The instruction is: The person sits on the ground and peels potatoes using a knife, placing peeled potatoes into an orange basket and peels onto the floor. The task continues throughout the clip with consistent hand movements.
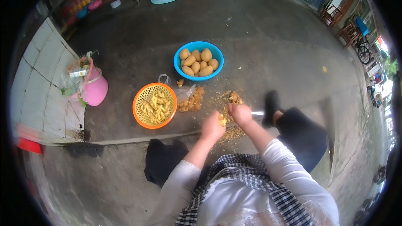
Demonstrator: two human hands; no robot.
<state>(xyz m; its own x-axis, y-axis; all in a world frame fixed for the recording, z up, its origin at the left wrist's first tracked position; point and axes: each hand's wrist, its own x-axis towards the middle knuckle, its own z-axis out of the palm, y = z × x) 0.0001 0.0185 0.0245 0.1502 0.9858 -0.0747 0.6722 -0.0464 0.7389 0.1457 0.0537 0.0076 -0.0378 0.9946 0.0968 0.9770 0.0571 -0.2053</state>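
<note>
A partly peeled piece of ginger root is in my left hand, its pale yellow flesh showing. My right hand is closed around a shiny metal utensil; one end sticks out to the right, and the rest is hidden, so its kind is unclear. Just beyond that hand lies some brown ginger on the ground. Thin peelings are scattered below and around both hands. To the left, unpeeled ginger sits by a clear plastic bag. An orange-rimmed yellow basket holds peeled ginger.
Behind the ginger stands a blue basin of potatoes. A pink bucket with plastic and greens leans near a white tiled wall. A low concrete step edge crosses before me. Wooden chairs stand far right.
</note>
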